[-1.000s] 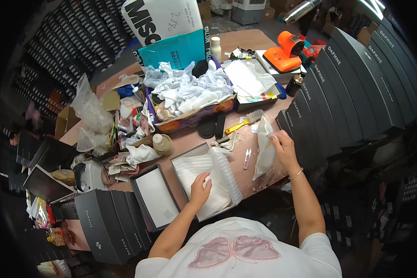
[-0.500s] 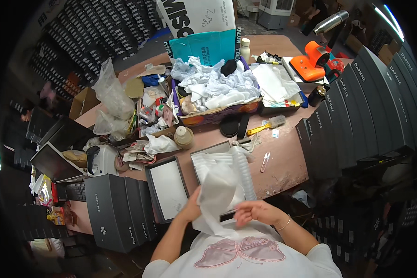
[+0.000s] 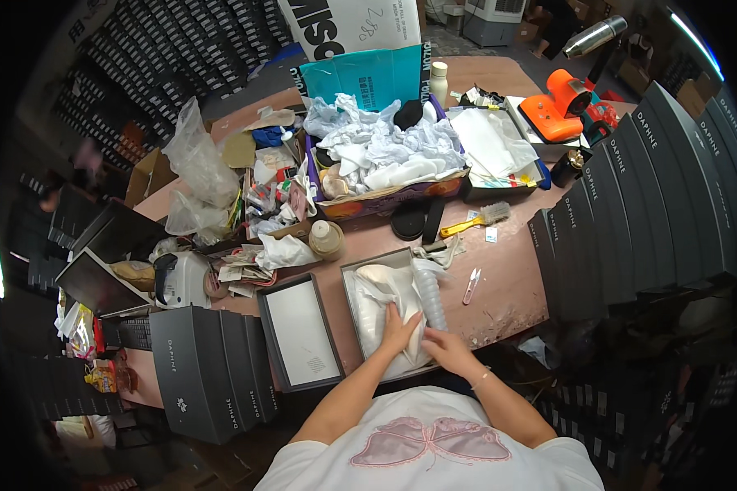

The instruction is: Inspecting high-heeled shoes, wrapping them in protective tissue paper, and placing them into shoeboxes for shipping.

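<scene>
An open grey box (image 3: 348, 288) sits in front of me, lined with white padded wrapping (image 3: 369, 323). A pale rounded bundle (image 3: 377, 276) in thin white wrapping paper lies inside; what it covers is hidden. My left hand (image 3: 400, 331) rests on the paper inside the box, its fingers stretched out and spread. At the box's near right side, my right hand (image 3: 451, 352) reaches toward the paper's edge with fingers extended and partly apart. A ribbed clear plastic strip (image 3: 430, 296) stands along the right wall. The shallow dark-edged lid (image 3: 305, 335) lies to the left, white inside up.
Stacks of dark boxes (image 3: 643, 196) rise at the right, more boxes (image 3: 192, 368) at the left. Beyond lie small scissors (image 3: 471, 286), a yellow-handled brush (image 3: 477, 221), a beige bottle (image 3: 327, 239), a carton of crumpled paper (image 3: 385, 155) and an orange device (image 3: 557, 108).
The white paper held up before my chest is now down in the box. My left hand has moved forward onto it, and my right hand has lowered beside the box's right wall.
</scene>
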`<action>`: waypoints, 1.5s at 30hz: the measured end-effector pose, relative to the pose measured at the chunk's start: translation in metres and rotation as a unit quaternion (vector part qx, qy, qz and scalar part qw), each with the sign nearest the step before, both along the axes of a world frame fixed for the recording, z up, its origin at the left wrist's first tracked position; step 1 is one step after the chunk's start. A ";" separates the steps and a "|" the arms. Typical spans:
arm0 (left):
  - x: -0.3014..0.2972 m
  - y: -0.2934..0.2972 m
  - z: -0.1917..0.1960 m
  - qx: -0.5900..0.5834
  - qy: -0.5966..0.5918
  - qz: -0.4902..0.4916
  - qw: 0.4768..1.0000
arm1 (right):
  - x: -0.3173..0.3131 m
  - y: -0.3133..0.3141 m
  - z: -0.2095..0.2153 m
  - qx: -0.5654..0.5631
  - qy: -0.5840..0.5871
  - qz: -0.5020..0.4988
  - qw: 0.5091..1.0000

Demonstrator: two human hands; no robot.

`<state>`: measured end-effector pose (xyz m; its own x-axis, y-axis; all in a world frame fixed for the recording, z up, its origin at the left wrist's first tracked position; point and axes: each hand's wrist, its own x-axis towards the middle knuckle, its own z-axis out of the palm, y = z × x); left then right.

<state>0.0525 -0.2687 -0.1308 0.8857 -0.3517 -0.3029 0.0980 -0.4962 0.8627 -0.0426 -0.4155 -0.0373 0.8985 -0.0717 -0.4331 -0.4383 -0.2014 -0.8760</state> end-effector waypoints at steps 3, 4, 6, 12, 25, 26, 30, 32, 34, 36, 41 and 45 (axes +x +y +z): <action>0.005 -0.002 0.017 0.003 0.025 0.007 1.000 | -0.018 -0.040 -0.002 -0.064 0.049 -0.131 0.988; -0.002 -0.004 0.021 0.008 0.018 0.031 0.999 | -0.014 -0.042 0.000 0.072 0.224 -0.175 0.956; -0.018 -0.009 0.038 0.031 -0.058 0.007 0.998 | -0.015 -0.027 -0.052 0.267 0.211 -0.227 0.913; -0.015 0.014 0.059 -0.127 0.080 0.062 0.987 | -0.001 0.004 0.011 0.122 -0.116 -0.175 0.970; -0.046 0.092 0.104 0.029 -0.252 0.168 0.953 | 0.031 -0.049 0.029 -0.174 -0.216 -0.108 0.955; -0.051 0.117 0.090 0.069 -0.244 0.223 0.941 | 0.046 -0.026 0.042 -0.224 -0.252 -0.044 0.940; -0.059 0.168 0.037 0.232 -0.014 0.112 0.966 | 0.061 0.067 0.030 -0.375 -0.275 0.243 0.851; -0.065 0.180 0.022 0.269 -0.069 0.059 0.959 | 0.052 0.092 0.002 -0.427 -0.259 0.340 0.797; -0.070 0.186 0.061 0.184 -0.103 0.098 0.973 | 0.050 0.084 0.006 -0.398 -0.270 0.311 0.820; -0.094 0.203 0.126 0.056 -0.061 0.139 0.987 | 0.045 0.070 0.030 -0.328 -0.291 0.274 0.856; -0.135 0.191 0.227 -0.318 0.132 0.083 0.935 | 0.017 0.035 0.068 -0.002 -0.168 0.142 0.975; -0.087 0.138 0.171 -0.407 0.304 0.038 0.860 | 0.022 0.020 0.064 -0.009 -0.147 -0.075 0.986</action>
<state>-0.0340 -0.1305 0.0402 0.6800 -0.6149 -0.3994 0.6599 0.2758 0.6989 -0.0207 -0.3950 0.0262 0.9636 -0.2190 -0.1534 -0.1923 -0.1692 -0.9666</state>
